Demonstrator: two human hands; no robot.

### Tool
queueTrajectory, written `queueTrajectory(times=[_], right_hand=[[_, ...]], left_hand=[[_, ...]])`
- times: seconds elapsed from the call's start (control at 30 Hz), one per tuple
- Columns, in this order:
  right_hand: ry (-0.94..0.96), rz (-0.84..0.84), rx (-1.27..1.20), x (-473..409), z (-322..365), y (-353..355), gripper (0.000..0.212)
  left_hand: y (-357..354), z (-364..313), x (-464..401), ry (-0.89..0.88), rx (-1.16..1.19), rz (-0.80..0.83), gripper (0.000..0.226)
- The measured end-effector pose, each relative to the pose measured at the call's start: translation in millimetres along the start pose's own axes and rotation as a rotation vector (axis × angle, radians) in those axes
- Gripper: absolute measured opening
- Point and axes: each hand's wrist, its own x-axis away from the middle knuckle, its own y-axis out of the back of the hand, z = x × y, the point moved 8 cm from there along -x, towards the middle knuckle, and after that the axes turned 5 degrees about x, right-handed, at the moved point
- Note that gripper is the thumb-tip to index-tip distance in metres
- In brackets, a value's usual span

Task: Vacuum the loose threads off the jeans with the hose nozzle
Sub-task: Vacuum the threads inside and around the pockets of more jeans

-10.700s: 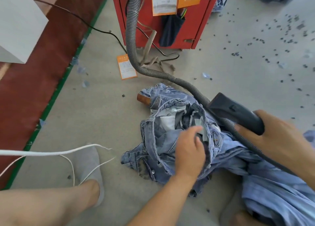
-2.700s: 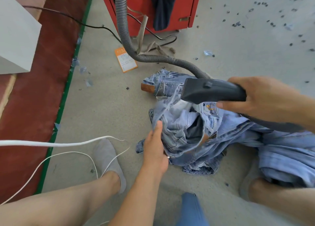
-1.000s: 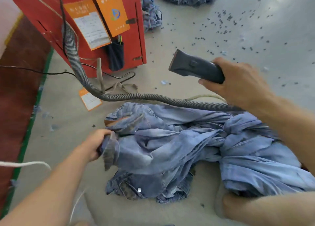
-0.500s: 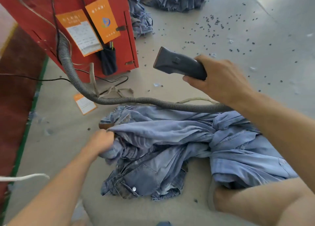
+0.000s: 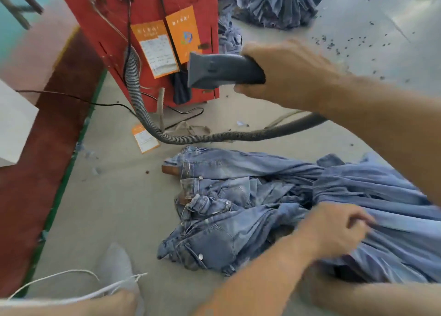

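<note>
The right hand (image 5: 286, 73) grips the nozzle (image 5: 222, 71) high above the jeans (image 5: 262, 196); the left hand (image 5: 334, 227) clutches denim. Vacuuming looks unfinished, no suction touching cloth.

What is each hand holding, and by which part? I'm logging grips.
The right hand grips the hose nozzle by its rear handle end; the left hand holds bunched leg fabric of the jeans.
</note>
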Motion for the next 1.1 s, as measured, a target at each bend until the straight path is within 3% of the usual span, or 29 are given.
queueTrajectory(times=[0.07, 0.1, 0.17, 0.2, 0.27, 0.3, 0.37, 0.4, 0.47, 0.53, 0.6, 0.63, 0.73, 0.77, 0.83, 0.9, 0.97, 1.1], right_hand=[[-0.010, 0.059, -0.034, 17.9, 0.9, -20.1, 0.034], [-0.023, 0.091, -0.045, 27.1, 0.8, -32.7, 0.034], [-0.054, 0.156, -0.056, 44.1, -0.2, -61.5, 0.034], [-0.072, 0.191, -0.055, 52.5, -2.2, -76.1, 0.034], [-0.102, 0.282, -0.041, 69.9, -7.0, -104.2, 0.035], [-0.106, 0.344, -0.027, 79.8, -9.7, -118.0, 0.035], [-0.107, 0.463, 0.020, 100.3, -15.2, -139.8, 0.035], [-0.105, 0.507, 0.045, 108.5, -17.7, -146.9, 0.035], [-0.105, 0.555, 0.064, 118.4, -21.4, -156.2, 0.035], [-0.125, 0.538, 0.061, 120.6, -25.0, -156.8, 0.035], [-0.177, 0.497, 0.013, 118.0, -26.4, -150.0, 0.035], [-0.213, 0.468, -0.028, 117.4, -26.9, -145.5, 0.034], [-0.279, 0.394, -0.124, 119.0, -25.2, -140.5, 0.032], [-0.275, 0.394, -0.132, 119.8, -23.8, -141.3, 0.032], [-0.248, 0.429, -0.124, 125.4, -14.8, -148.3, 0.033], [-0.227, 0.472, -0.075, 127.6, -12.8, -149.6, 0.034], [-0.228, 0.479, -0.061, 124.5, -15.5, -146.0, 0.032], [-0.302, 0.376, -0.187, 115.1, -19.8, -126.1, 0.030]], left_hand=[[51.6, 55.1, 18.7, 0.145, -0.275, -0.265, 0.022], [96.9, 96.3, 42.0, 0.320, -0.387, -0.467, 0.024], [181.0, 164.6, 112.0, 0.708, -0.510, -0.793, 0.054], [204.4, 195.9, 136.1, 0.861, -0.440, -0.803, 0.072], [208.6, 230.3, 140.6, 0.895, -0.218, -0.607, 0.092], [207.3, 239.1, 135.0, 0.889, -0.197, -0.511, 0.087], [208.4, 235.2, 120.1, 0.833, -0.332, -0.382, 0.043], [213.5, 230.5, 111.6, 0.802, -0.387, -0.387, 0.022], [227.1, 217.3, 95.2, 0.716, -0.311, -0.492, 0.028], [234.7, 206.3, 92.3, 0.676, -0.032, -0.628, 0.021], [240.7, 205.1, 100.5, 0.685, -0.021, -0.673, 0.016], [236.6, 208.5, 109.7, 0.743, -0.100, -0.604, 0.033], [196.1, 258.7, 148.5, 1.044, -0.174, -0.240, 0.115], [185.5, 269.4, 157.8, 1.085, -0.249, -0.158, 0.121], [183.5, 279.6, 168.0, 1.054, -0.554, -0.092, 0.091], [192.4, 262.3, 156.1, 0.968, -0.664, -0.020, 0.060], [207.1, 231.4, 143.4, 0.880, -0.496, 0.005, 0.044], [244.3, 125.3, 125.2, 0.715, -0.082, -0.184, 0.028]])
